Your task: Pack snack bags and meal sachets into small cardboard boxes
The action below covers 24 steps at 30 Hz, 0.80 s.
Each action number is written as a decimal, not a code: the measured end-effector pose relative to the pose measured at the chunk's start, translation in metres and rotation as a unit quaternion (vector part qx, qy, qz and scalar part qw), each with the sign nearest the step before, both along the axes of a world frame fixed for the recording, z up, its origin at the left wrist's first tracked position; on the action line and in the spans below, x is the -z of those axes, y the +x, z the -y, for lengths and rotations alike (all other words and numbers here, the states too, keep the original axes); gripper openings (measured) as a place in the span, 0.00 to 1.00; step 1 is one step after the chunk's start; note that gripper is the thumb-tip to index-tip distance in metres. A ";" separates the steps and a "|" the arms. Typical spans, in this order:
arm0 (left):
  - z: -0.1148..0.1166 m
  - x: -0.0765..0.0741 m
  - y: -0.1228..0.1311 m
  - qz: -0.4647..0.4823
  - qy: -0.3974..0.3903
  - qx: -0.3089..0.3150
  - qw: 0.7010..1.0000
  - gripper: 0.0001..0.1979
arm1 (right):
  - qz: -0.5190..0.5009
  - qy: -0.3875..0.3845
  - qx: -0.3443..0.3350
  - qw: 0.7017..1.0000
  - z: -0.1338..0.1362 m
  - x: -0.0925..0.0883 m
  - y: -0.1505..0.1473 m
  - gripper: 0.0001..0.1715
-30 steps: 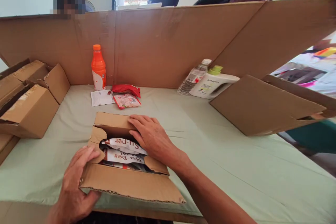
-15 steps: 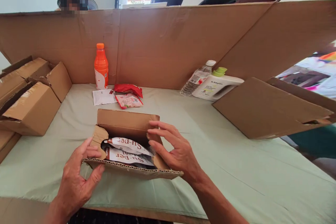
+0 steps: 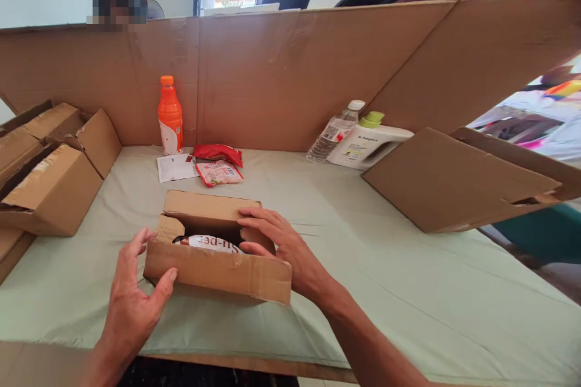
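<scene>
A small open cardboard box (image 3: 218, 275) sits on the pale green cloth in front of me, its front flap raised. Inside it, a white packet (image 3: 213, 243) with brown "Su-per" lettering shows upside down; the front flap covers the rest of the contents. My left hand (image 3: 138, 290) is open at the box's left end, thumb by the front flap and fingers spread beside the left flap. My right hand (image 3: 281, 248) lies over the right end, its fingers stretched apart across the right flap. Part of that hand is hidden behind the front flap.
Behind the box lie red snack packets (image 3: 220, 173) and a white card (image 3: 175, 168), near an orange bottle (image 3: 170, 118). A clear bottle (image 3: 333, 136) and a white jug (image 3: 370, 146) stand right. Cardboard boxes (image 3: 68, 187) are at left, another (image 3: 458, 184) at right. A cardboard wall (image 3: 281, 78) runs behind.
The front flap has swung up from its outward, lowered position and now covers more of the packets. My right hand has shifted slightly left with the box's right end.
</scene>
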<state>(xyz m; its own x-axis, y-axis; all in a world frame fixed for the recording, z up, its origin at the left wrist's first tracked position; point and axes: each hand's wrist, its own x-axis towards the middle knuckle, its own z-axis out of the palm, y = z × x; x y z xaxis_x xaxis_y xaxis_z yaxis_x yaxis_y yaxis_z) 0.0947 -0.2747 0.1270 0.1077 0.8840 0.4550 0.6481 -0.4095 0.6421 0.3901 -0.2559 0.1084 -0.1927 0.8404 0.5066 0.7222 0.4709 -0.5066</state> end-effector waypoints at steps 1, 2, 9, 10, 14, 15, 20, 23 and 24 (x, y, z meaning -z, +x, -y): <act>-0.002 0.002 0.001 0.004 -0.017 -0.017 1.000 0.32 | -0.034 0.010 0.010 0.999 0.002 0.003 0.001 0.16; -0.005 0.003 0.002 0.012 -0.039 -0.027 0.999 0.33 | -0.064 0.023 0.025 0.997 0.005 0.005 0.003 0.16; -0.012 0.011 0.006 0.077 -0.117 0.012 0.990 0.34 | -0.199 0.039 0.161 0.966 -0.011 -0.003 0.011 0.32; -0.012 0.012 0.006 0.080 -0.114 0.014 0.990 0.34 | -0.221 0.015 0.149 0.964 -0.015 -0.004 0.011 0.35; -0.010 0.015 0.005 0.087 -0.120 0.008 0.989 0.35 | -0.279 -0.048 0.066 0.957 -0.019 -0.006 0.005 0.29; -0.010 0.014 0.005 0.083 -0.126 0.012 0.988 0.35 | -0.275 -0.044 0.044 0.959 -0.015 -0.006 0.004 0.23; -0.012 0.010 0.002 0.044 -0.094 0.048 0.993 0.29 | -0.199 0.025 -0.055 0.978 0.012 0.003 0.003 0.15; -0.014 0.008 0.002 0.012 -0.081 0.064 0.995 0.19 | -0.164 0.029 -0.061 0.984 0.027 0.013 0.007 0.18; -0.015 0.008 0.002 0.008 -0.083 0.065 0.994 0.18 | -0.152 0.025 -0.058 0.986 0.032 0.017 0.008 0.21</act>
